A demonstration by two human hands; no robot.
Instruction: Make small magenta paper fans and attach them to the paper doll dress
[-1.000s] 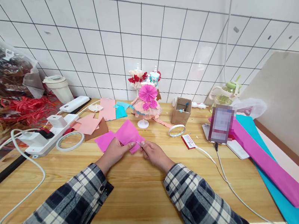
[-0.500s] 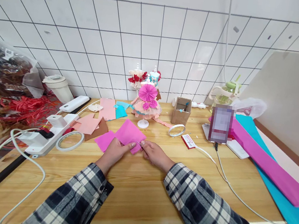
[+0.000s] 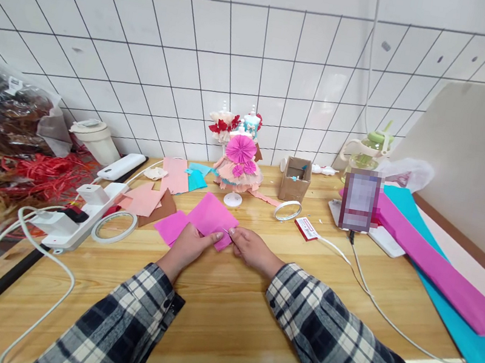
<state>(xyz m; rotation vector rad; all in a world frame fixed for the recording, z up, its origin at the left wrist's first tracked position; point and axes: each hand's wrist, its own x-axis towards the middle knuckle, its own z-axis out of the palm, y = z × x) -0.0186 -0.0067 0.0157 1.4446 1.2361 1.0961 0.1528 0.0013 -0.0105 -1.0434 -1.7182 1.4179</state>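
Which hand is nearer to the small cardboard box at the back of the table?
The right hand. It lies in front of the cardboard box and slightly to its left; the left hand, on the pink paper, sits farther left.

Magenta paper sheet (image 3: pixel 212 216) at the tabletop's middle, pinched by the left hand (image 3: pixel 188 246) and right hand (image 3: pixel 252 249), both in navy-and-white plaid sleeves (image 3: pixel 336 343). Pale wood-grain tabletop (image 3: pixel 227 308). Salmon-pink paper pieces (image 3: pixel 145 200) toward the left edge; a long magenta strip (image 3: pixel 440 271) over turquoise paper (image 3: pixel 474 347) along the right edge. White wall tiles (image 3: pixel 196 70) with black grid lines
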